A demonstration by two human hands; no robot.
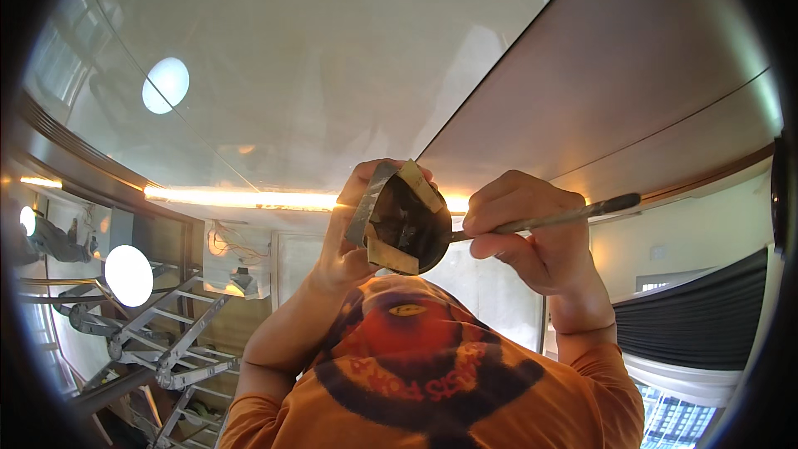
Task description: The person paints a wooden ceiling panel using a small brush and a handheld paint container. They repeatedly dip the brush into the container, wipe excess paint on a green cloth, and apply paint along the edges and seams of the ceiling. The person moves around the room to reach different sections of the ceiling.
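A round dark cup (414, 224) with blackish contents is held up in my left hand (349, 237), at the middle of the view. Pressed along the cup's left side is a flat grey metal blade (370, 206), perhaps a scraper. Two tan strips (393, 255) lie at the rim, one at the upper right and one at the bottom. Between the thumb and fingers of my right hand (530, 231) is a thin dark-ended handle (573, 213), probably a brush; its tip reaches the cup's right edge, and whether it dips inside is unclear.
A glossy pale panel (312, 75) and a brownish panel (654, 62) spread above my hands. A bright light strip (249, 198) runs behind them. Aluminium ladders (187, 324) stand at lower left, near hanging wires (237, 246). Dark draped fabric (698, 312) hangs at right.
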